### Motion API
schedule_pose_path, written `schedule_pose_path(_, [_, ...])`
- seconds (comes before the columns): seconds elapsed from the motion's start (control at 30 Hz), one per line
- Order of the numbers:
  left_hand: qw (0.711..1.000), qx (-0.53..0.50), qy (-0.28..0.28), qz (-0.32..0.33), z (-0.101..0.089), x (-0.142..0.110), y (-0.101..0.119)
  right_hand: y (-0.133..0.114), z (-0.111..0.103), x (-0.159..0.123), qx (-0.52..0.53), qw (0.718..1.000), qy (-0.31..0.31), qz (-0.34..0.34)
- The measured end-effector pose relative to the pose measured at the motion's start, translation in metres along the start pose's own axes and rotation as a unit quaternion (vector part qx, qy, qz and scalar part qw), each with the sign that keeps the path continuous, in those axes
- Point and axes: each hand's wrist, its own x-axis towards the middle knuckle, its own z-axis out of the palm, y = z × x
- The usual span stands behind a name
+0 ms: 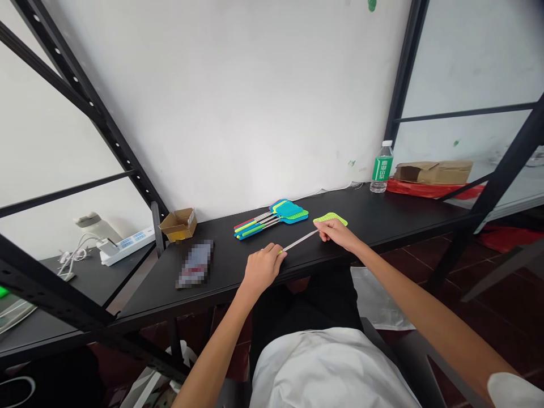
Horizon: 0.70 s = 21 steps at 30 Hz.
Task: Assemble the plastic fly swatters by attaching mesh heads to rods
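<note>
A yellow-green fly swatter (300,241) lies crosswise between my hands, just over the front of the black table. My left hand (264,266) is closed round its handle end, which is mostly hidden by the fingers. At the other end, my right hand (335,233) pinches the thin metal rod close to the perforated head (331,217). Behind my left hand lies a pile of several fly swatters (272,218) in blue, green, yellow and red, with their heads pointing right.
On the black table (229,266), a small open cardboard box (179,224) and a pixelated flat object (195,264) sit to the left. At the right back stand a water bottle (381,168) and a brown carton (436,172) on red plastic. Black metal posts (406,73) frame both sides.
</note>
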Motion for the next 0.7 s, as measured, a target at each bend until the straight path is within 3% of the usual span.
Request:
schedule_pose_path(0.37, [1.000, 0.006, -0.002, -0.020, 0.000, 0.000, 0.001, -0.005, -0.003, -0.001, 0.080, 0.996, -0.007, 0.029])
schedule_pose_path(0.7, [1.000, 0.006, 0.006, -0.012, 0.001, 0.000, 0.001, 0.005, -0.003, 0.002, 0.079, 0.996, 0.000, 0.031])
